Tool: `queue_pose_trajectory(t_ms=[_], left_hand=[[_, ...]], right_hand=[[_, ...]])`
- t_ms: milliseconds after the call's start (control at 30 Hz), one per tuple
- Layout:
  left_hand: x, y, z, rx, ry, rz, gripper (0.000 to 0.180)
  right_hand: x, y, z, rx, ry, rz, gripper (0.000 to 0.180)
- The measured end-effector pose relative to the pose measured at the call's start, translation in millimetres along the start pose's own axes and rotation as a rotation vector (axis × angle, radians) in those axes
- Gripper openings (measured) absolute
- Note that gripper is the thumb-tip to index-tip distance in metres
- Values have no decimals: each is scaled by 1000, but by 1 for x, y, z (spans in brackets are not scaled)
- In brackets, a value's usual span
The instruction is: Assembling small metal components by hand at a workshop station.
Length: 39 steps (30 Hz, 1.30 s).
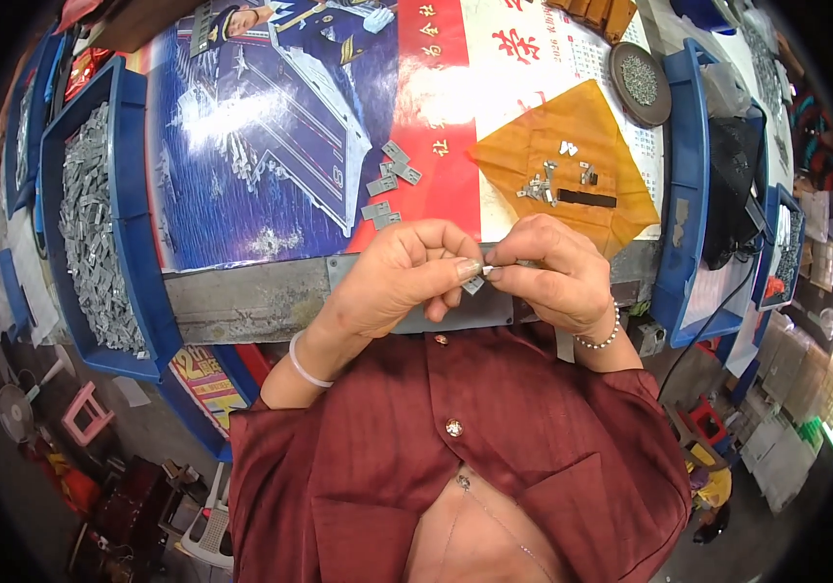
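Above the table's front edge, my left hand (pixel 407 267) and my right hand (pixel 560 274) meet with their fingertips almost touching. Between finger and thumb, my left hand pinches a small grey flat part (pixel 474 286), mostly covered by the fingers. My right hand is closed in a pinch on a tiny white-silver piece (pixel 489 271) against that part. Just beyond my left hand, several grey rectangular parts (pixel 395 175) lie loose on a glossy poster (pixel 271 214). Past my right hand, an orange sheet (pixel 620 199) carries small metal pieces (pixel 538 188) and a dark strip (pixel 586 198).
On the left stands a blue bin (pixel 130 219) filled with grey parts (pixel 96 233). A round dark dish (pixel 638 83) of small metal bits sits at the back right. Another blue bin (pixel 685 194), with a black cloth-like item (pixel 730 185) beside it, stands at the right.
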<state>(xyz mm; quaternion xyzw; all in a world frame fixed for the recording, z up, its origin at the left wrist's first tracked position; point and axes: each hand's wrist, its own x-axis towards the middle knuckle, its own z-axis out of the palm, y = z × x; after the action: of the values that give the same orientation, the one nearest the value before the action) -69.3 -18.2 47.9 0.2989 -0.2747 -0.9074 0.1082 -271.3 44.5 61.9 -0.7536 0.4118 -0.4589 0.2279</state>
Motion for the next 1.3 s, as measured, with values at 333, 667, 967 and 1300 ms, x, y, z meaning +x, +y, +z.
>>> queue_pose_trajectory(t_ms=[333,667,967,1300], left_hand=[[-4,6,1,54,-5,-20,9],[-6,3,7,127,104,66,7],[-6,-1,9,272,196,134,8],[-8,-6,13,333,264,298,9]], right_hand=[[-2,1,2,46,-34,52,20],[-16,-2,7,474,15,492,25],[-9,-5,13,755,62,921,14],[-3,-10,22,682,306,911,3]])
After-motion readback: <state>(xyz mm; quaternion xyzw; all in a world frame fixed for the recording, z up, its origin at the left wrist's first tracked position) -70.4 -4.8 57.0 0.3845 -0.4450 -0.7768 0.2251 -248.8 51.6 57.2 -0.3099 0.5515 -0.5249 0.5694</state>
